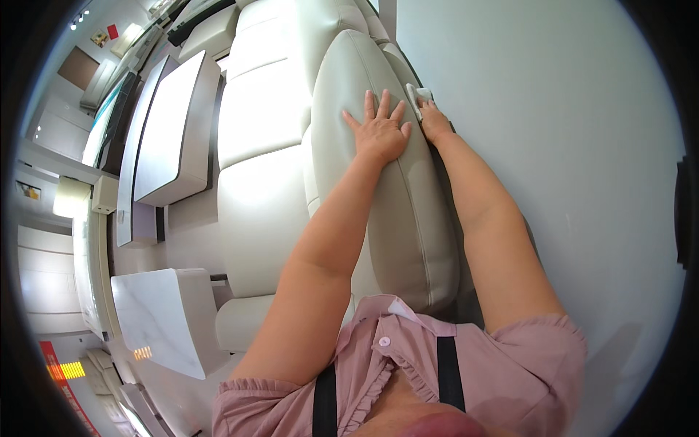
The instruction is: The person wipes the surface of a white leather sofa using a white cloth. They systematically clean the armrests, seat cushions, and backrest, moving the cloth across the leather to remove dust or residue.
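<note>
My left hand (382, 134) rests on the cream leather back cushion (418, 235) of a sofa. Its fingers are spread and nothing is in them. To the right of it, my right hand (435, 121) reaches behind the cushion and grips a white cloth (416, 94). That cloth lies against the rear edge of the sofa back, close to the wall. Part of it is hidden under my fingers. The cream sofa seats (262, 210) extend along the left of the back cushions.
The pale wall (557, 136) runs close behind the sofa. Left of the seats stand a white-topped coffee table (169, 125) and a white marble-patterned side table (158, 311). More sofas and beds fill the far left. A red banner (63, 382) bears writing.
</note>
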Available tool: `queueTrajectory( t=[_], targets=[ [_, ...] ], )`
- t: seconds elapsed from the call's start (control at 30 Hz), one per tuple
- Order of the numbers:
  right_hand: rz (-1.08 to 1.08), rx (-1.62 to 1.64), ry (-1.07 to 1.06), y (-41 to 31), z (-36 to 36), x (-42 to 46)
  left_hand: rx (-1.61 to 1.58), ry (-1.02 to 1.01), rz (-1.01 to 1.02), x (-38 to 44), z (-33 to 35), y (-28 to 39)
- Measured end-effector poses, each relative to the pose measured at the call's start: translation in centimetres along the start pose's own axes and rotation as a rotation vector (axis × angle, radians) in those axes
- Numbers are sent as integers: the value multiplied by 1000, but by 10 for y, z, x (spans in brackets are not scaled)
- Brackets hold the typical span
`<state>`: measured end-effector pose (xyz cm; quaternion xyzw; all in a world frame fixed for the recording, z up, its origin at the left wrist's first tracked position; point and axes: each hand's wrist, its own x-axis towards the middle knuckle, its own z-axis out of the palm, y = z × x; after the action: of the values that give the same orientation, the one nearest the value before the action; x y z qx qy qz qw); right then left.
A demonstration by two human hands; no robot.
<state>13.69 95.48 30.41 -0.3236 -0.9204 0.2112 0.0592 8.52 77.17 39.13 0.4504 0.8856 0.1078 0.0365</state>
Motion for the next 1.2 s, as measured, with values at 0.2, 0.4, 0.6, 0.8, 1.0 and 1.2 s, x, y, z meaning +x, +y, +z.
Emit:
queueTrajectory(
  t=[0.2,0.4,0.6,0.8,1.0,1.2],
  targets=[
    [-13,42,29,16,4,-51,-7,33,52,-43,7,12],
    [39,35,39,15,-3,-120,-31,76,77,-93,20,19],
    [3,95,79,29,-7,-201,-72,72,117,-140,22,26],
    [-16,212,254,50,16,-269,-37,92,252,-192,26,42],
    [-63,99,401,56,26,-354,-26,130,315,-240,36,51],
    [-14,136,468,37,23,-409,-116,149,361,-278,42,40]
  ],
)
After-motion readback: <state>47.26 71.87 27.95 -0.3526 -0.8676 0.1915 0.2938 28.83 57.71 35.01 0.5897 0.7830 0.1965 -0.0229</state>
